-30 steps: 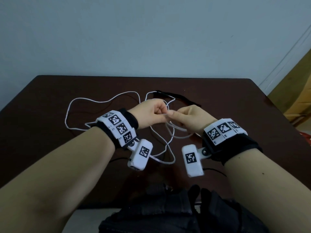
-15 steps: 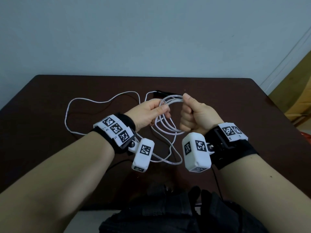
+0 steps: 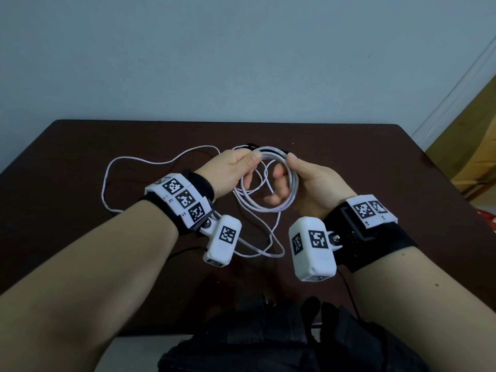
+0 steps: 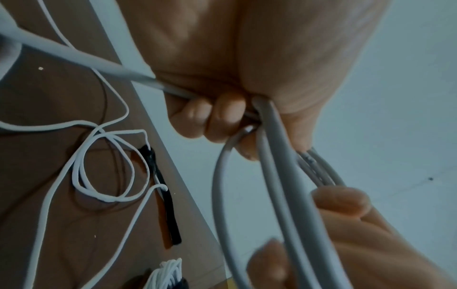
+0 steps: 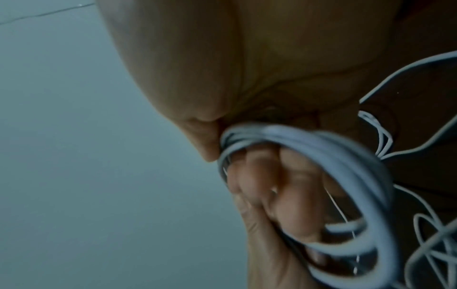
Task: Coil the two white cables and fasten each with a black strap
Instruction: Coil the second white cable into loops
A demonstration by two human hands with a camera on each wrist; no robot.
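Note:
Above the dark table [image 3: 362, 162] I hold a white cable wound into a coil [image 3: 271, 154] of several loops. My left hand [image 3: 230, 170] pinches the coil's top; its curled fingers [image 4: 222, 117] clamp the strands. My right hand [image 3: 308, 181] grips the coil [image 5: 321, 148] just to the right, thumb on top and fingers through the ring. The loose cable [image 3: 139, 160] trails over the table to the left and below my wrists. A black strap [image 4: 170, 215] lies flat on the table beyond the hands, under loops of cable [image 4: 81, 176].
A tight white bundle [image 4: 168, 273] shows at the bottom edge of the left wrist view; what it is I cannot tell. Dark fabric [image 3: 268, 345] lies at the table's near edge. Wooden furniture [image 3: 477, 135] stands right of the table, with a pale wall behind.
Both hands have risen from a low pinch. The right hand has turned palm-up, and the loops have spread into a round coil held between the two thumbs.

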